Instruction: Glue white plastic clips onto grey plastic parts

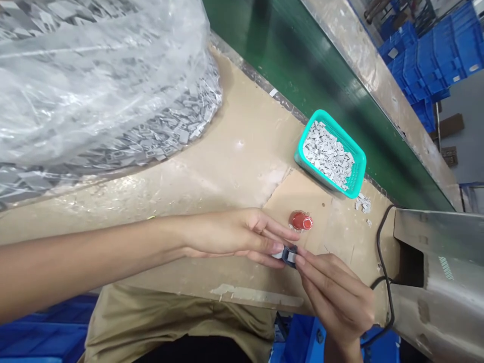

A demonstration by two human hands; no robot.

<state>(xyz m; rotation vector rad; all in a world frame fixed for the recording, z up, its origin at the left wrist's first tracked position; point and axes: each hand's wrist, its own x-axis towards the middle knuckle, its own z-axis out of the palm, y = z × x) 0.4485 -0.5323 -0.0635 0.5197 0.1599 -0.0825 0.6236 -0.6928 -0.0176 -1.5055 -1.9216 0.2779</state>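
Note:
Between both hands is a small dark grey plastic part (289, 255) with pale grey pieces on it; its exact kind does not show. My left hand (257, 237) pinches its left side between thumb and fingers. From the right, the fingertips of my right hand (335, 287) close on the other side of the same part. Just above the hands, a small red object (301, 220) with a shiny round top stands on the brown board covering the bench. A turquoise basket (361, 174) filled with small pale grey pieces sits farther off to the right.
A big clear plastic bag (102, 85) full of grey parts covers the upper left. Beyond the bench (242, 146) runs a green conveyor belt (287, 45). Loose pieces (363, 202) lie by the basket. A metal machine (434, 272) with a black cable (381, 252) stands right.

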